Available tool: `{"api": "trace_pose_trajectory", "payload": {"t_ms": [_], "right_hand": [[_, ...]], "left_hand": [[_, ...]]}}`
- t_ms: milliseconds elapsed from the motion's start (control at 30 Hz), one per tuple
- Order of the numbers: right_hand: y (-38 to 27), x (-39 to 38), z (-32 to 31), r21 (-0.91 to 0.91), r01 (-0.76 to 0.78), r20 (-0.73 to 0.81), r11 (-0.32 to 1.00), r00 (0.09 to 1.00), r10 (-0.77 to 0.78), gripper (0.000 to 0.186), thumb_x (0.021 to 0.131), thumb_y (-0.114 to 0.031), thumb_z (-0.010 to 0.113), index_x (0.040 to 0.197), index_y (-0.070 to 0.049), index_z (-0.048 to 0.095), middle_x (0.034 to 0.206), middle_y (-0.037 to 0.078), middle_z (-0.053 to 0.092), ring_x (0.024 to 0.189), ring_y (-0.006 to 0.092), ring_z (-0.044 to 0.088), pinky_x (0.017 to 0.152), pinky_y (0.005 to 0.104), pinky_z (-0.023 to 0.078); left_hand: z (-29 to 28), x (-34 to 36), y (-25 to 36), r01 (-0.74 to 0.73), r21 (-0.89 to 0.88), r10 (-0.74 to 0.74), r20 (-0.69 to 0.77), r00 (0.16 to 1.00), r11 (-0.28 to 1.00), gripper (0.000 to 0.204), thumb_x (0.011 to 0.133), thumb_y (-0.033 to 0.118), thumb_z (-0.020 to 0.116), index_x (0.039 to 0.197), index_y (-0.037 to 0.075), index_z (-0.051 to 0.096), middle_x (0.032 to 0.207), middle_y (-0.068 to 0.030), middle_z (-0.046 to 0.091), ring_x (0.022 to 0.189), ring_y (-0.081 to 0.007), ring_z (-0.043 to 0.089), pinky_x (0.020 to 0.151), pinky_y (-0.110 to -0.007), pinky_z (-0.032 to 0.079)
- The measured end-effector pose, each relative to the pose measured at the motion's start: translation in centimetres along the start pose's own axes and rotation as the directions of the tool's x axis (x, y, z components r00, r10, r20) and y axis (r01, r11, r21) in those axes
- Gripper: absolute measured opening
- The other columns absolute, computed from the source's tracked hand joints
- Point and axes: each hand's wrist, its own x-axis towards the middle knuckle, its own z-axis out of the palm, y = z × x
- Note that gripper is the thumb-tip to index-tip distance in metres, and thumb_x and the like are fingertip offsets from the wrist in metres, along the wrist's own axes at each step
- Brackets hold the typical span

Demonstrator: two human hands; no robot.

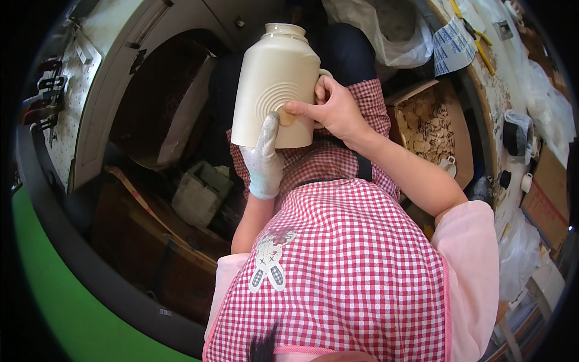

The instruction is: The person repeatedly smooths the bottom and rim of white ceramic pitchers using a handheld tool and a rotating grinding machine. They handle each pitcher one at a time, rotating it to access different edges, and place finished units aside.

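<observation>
Holding a cream jug (pixel 274 78) between both hands, I worked seated, with the jug over my lap and its neck (pixel 283 29) pointing away from my body. Curved ridges arced across the lower front, and a round tan patch (pixel 285 118) showed among them. My left hand (pixel 263 172), in a pale glove, gripped the base end from beneath, its thumb laid up the front just beside the patch. My right hand (pixel 344 111), bare, closed in from the other side, thumb pressed at the edge of the patch and fingers curled by the jug's handle (pixel 325 73); whether they gripped the handle itself, I could not tell.

Below the jug spread my red-and-white checked apron (pixel 356 241), with a rabbit design (pixel 269 260) on its chest and pink sleeves (pixel 467 259) to either side. To my right, an open cardboard box (pixel 464 136) held a heap of small tan pieces (pixel 424 123); beyond its far end sat a whitish plastic bag (pixel 416 51). A worn surface (pixel 480 81) along that side carried yellow-handled pliers (pixel 484 53) and a blue-and-white printed sheet (pixel 453 48). On my left, a grey block-shaped container (pixel 199 196) stood low in the shadows.
</observation>
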Motion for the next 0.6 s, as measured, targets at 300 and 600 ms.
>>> {"api": "trace_pose_trajectory", "payload": {"t_ms": [300,600], "right_hand": [[0.7,0.2,-0.1,-0.273,0.230,-0.021,0.934,0.969,-0.245,0.062,0.068,-0.047,0.098,0.080,-0.009,0.050,0.071,0.000,0.051,0.064,0.0131,0.048,0.058,0.0316,0.044],[-6.7,4.8,-17.0,-0.671,0.479,-0.145,0.566,0.664,-0.734,0.025,0.099,-0.031,0.073,0.096,-0.007,0.070,0.080,0.003,0.071,0.073,0.0130,0.068,0.067,0.0293,0.054]], "left_hand": [[0.9,-0.4,1.1,-0.098,0.308,0.117,-0.042,0.992,0.946,0.038,0.096,0.003,0.073,0.131,-0.008,0.063,0.122,-0.0121,0.069,0.107,-0.0190,0.066,0.093,-0.035,0.055],[4.0,1.0,-2.6,-0.193,0.520,0.272,-0.079,0.959,0.832,0.039,0.090,-0.004,0.077,0.126,-0.010,0.064,0.116,-0.0142,0.072,0.100,-0.0196,0.071,0.089,-0.033,0.059]]}}
